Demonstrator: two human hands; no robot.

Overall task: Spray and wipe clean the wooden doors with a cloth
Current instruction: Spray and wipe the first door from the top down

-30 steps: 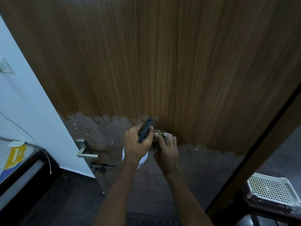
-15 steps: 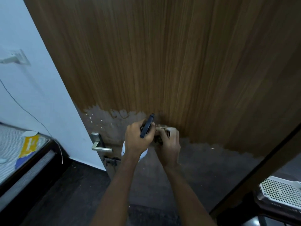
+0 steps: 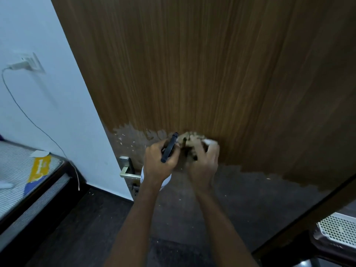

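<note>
wooden door fills the view, its lower part dull and worn. right hand, gripping the crumpled cloth, has shifted slightly right, so wiping continues along the worn edge. left hand still grips the spray bottle. no writing readable.

A matt, vertically grained wood veneer is seen on the door, worn rough and grey lower down; the handle is brushed metal, the basket perforated plastic.
</note>
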